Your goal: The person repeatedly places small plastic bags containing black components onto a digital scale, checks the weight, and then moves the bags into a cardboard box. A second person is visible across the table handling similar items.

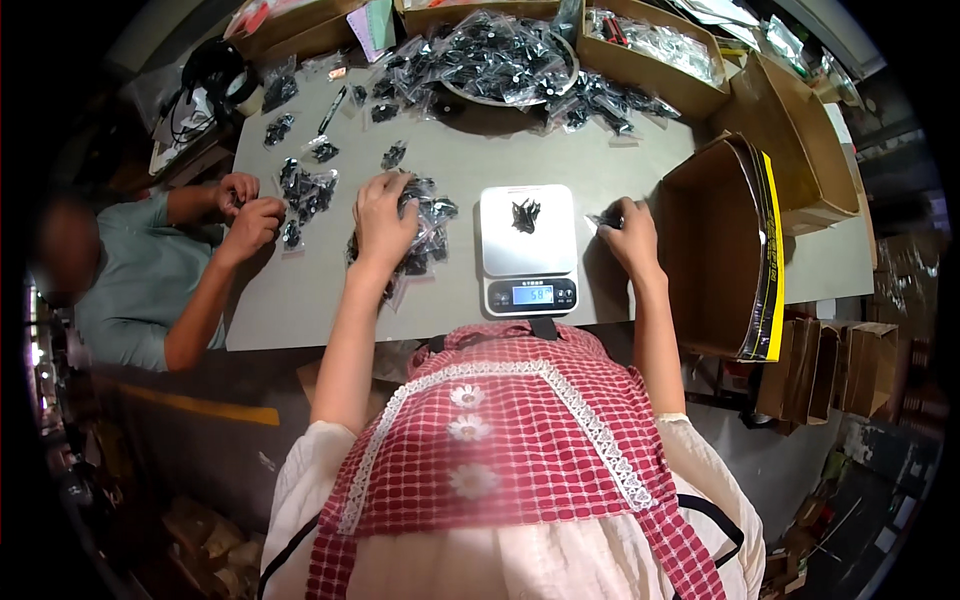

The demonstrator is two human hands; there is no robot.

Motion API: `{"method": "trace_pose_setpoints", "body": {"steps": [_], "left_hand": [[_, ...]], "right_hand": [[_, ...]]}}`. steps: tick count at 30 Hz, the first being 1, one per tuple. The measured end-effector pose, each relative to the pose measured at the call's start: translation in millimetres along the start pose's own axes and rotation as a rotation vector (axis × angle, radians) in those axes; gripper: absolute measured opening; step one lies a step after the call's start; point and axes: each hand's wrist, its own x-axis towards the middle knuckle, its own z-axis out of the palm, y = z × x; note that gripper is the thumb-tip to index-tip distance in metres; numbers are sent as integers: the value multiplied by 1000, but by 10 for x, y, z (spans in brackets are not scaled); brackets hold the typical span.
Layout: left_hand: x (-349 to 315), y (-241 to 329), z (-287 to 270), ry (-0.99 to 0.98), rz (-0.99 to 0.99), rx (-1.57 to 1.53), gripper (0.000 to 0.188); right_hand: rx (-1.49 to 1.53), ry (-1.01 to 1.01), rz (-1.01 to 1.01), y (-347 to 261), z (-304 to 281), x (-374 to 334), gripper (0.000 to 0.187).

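Observation:
A white digital scale point(528, 262) with a lit display stands on the table in front of me. On its pan lies a small clump of black parts point(526, 215). My left hand point(384, 222) rests over a pile of small clear bags of black parts point(432, 225) left of the scale, thumb apart from the fingers. To the right of the scale, my right hand point(632, 240) has its fingers closed on a small clear bag with dark contents point(603, 217), partly hidden by the fingers.
A person point(135, 285) at the left handles something small near another group of bags point(307, 195). A large heap of bagged black parts point(490, 60) lies at the back. An open cardboard box point(715, 215) stands at the right, and a pen point(332, 110) lies back left.

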Motion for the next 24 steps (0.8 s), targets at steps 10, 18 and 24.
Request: {"method": "trace_pose_setpoints", "body": {"steps": [10,18,24], "left_hand": [[89,704,233,-54,162,-286,28],[188,1061,353,-89,266,-378,34],[217,1160,442,-309,452,-309,51]], "right_hand": [[589,95,279,129,-263,-196,20],[165,128,19,321,-165,-391,38],[113,155,-16,387,-39,-420,32]]}}
